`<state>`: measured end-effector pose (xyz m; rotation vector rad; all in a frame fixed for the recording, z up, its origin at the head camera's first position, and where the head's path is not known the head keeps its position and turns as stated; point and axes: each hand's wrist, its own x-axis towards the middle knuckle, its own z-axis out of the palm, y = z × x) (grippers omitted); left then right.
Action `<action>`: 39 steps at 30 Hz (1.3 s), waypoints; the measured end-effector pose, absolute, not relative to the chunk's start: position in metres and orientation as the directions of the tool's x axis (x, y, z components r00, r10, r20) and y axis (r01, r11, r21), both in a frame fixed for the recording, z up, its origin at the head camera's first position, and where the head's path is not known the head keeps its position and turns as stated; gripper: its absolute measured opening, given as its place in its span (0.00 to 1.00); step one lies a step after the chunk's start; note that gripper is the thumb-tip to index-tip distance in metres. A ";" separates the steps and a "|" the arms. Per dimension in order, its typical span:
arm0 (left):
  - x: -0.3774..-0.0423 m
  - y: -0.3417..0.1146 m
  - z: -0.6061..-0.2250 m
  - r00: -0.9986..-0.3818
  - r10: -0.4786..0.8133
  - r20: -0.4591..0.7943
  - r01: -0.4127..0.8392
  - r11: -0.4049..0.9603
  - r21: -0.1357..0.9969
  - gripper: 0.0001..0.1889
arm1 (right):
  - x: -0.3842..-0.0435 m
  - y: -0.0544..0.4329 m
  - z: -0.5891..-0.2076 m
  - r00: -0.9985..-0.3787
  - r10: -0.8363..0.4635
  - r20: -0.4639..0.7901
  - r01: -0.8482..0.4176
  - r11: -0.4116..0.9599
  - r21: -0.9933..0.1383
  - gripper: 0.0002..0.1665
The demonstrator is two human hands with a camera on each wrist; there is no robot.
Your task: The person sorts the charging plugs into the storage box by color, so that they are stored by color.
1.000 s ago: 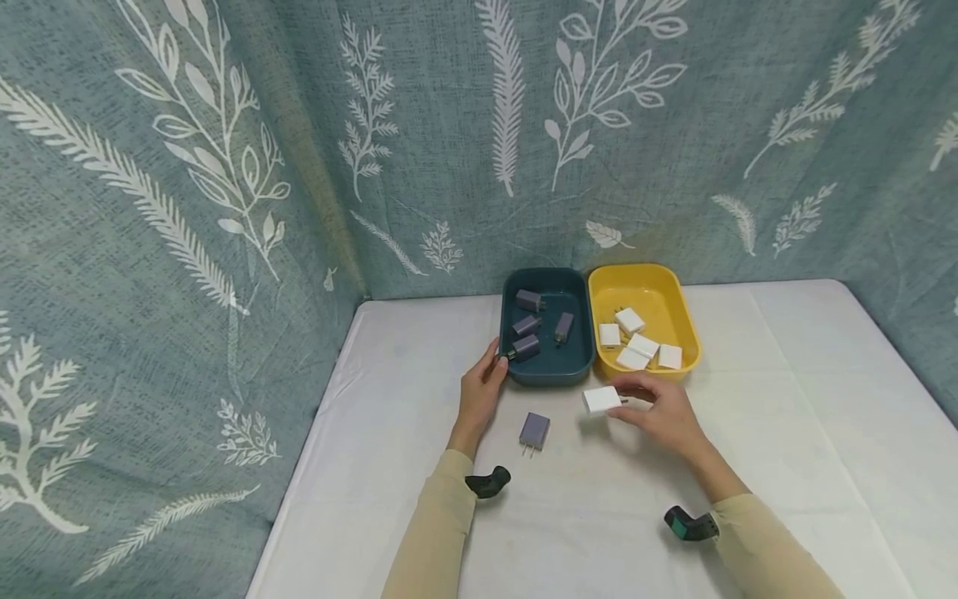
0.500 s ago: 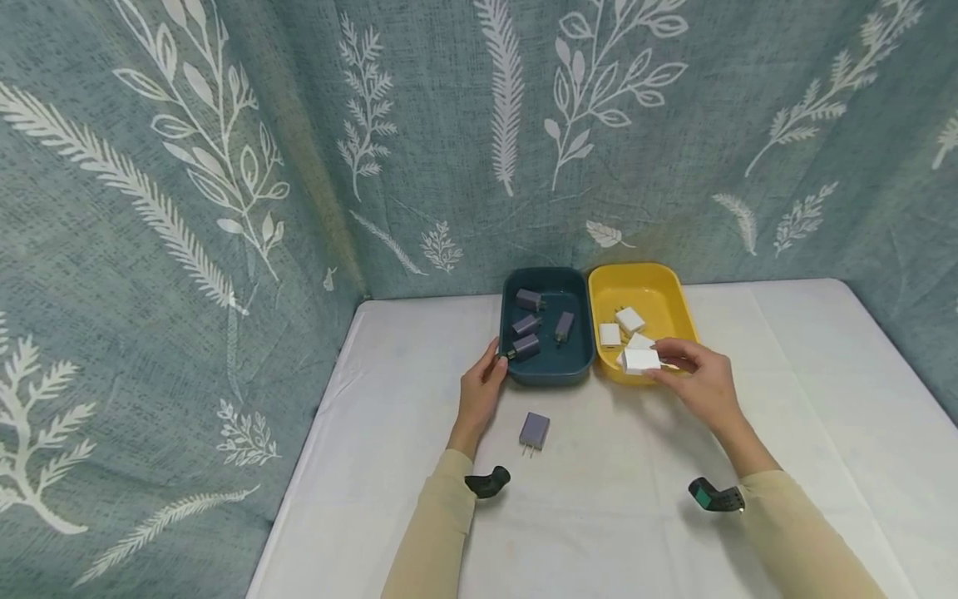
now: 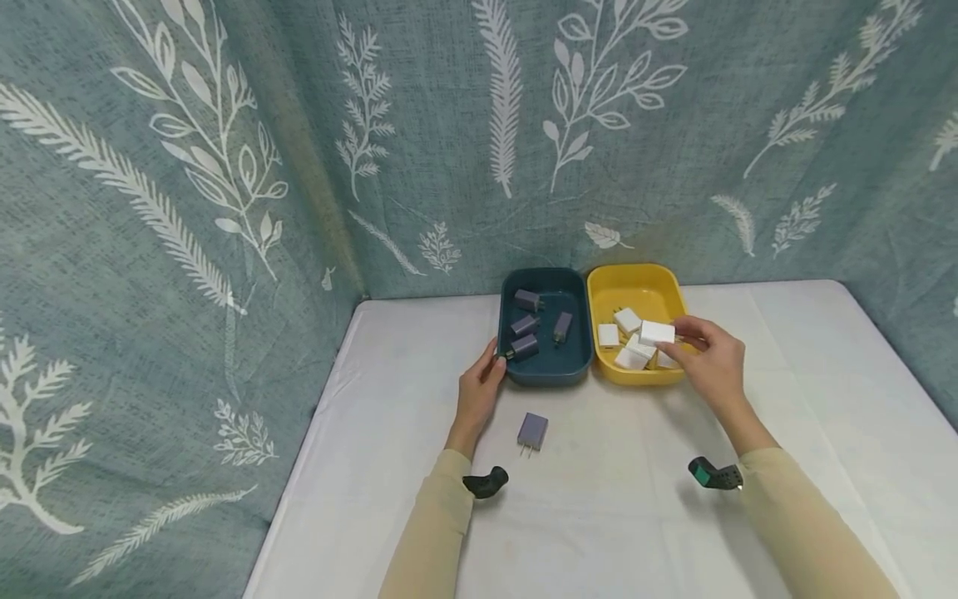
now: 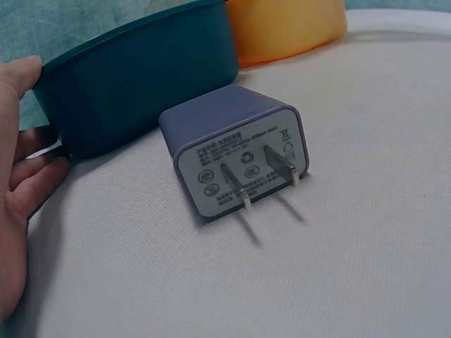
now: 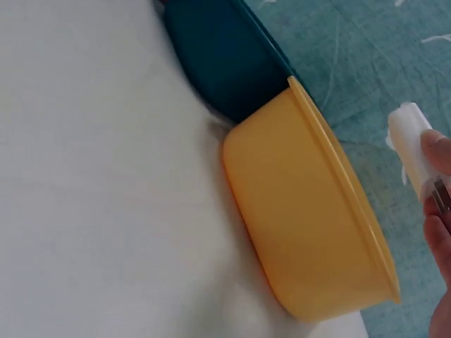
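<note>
My right hand pinches a white USB charger plug between thumb and fingers, above the yellow bin. In the right wrist view, that white charger is raised beyond the bin's rim, with metal prongs by the fingers. My left hand holds the near left corner of the dark teal bin, thumb at the rim and fingers along the outer wall. A purple charger plug lies on the cloth in front of the teal bin; its two prongs face the left wrist camera.
Several purple chargers lie in the teal bin, and several white chargers lie in the yellow one. Both bins stand side by side on a white cloth-covered table. A leaf-patterned curtain hangs close behind them.
My right hand has carried the white charger right and away from me, from in front of the bins to over the yellow bin. My left hand stays at the teal bin.
</note>
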<state>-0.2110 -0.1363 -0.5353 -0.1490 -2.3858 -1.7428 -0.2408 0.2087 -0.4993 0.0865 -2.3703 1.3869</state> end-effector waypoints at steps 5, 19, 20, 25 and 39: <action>-0.211 -0.136 -0.536 -0.979 -0.017 0.202 0.188 0.297 0.936 0.26 | -0.247 0.211 -0.496 -0.920 0.169 0.352 -0.214 0.537 -0.816 0.23; -0.211 -0.137 -0.541 -0.979 -0.031 0.203 0.185 0.294 0.938 0.26 | -0.261 0.209 -0.487 -0.912 0.295 0.283 -0.105 0.500 -0.860 0.27; -0.211 -0.137 -0.541 -0.979 -0.030 0.204 0.186 0.296 0.937 0.26 | -0.262 0.209 -0.486 -0.910 0.305 0.282 -0.101 0.496 -0.862 0.27; -0.211 -0.137 -0.540 -0.979 -0.021 0.204 0.188 0.303 0.934 0.25 | -0.266 0.208 -0.484 -0.907 0.334 0.256 -0.077 0.466 -0.881 0.28; -0.212 -0.139 -0.534 -0.978 -0.027 0.208 0.188 0.332 0.924 0.26 | -0.267 0.207 -0.492 -0.884 0.287 0.368 -0.196 0.489 -0.850 0.20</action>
